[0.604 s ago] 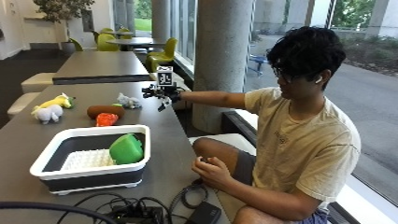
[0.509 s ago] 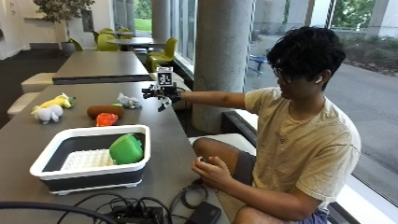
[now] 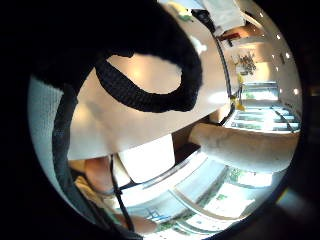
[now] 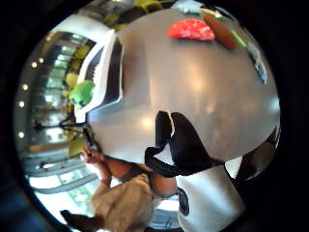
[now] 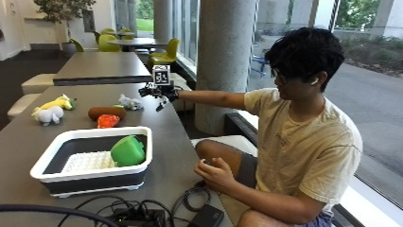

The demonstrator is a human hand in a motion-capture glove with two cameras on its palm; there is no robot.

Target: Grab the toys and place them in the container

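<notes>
Our grip, the gloved right hand [image 5: 159, 92], hangs out at arm's length above the far part of the desk [image 5: 170, 142], and we hold nothing in it. We cannot tell from these views whether its fingers are spread or curled. Just beside the hand, toward the middle of the desk, lies a small grey and white toy [image 5: 130, 102], apart from the glove.

Next to that toy we see a brown oblong toy [image 5: 106, 111], and a red toy [image 5: 108, 121] lies right against it on the side facing the container; the thumb side palm view shows the same pair close together on the grey surface, the red toy [image 4: 191, 30] beside the brown toy [image 4: 220, 32]. Farther along, near the opposite edge of the desk, a white plush animal [image 5: 48, 114] and a yellow plush toy [image 5: 60, 101] lie together.

Nearer to us stands the white-rimmed container [image 5: 94, 134], dark on its outer walls, with a green toy [image 5: 127, 151] already lying inside it. Our bare left hand [image 5: 214, 172] rests over our lap.
</notes>
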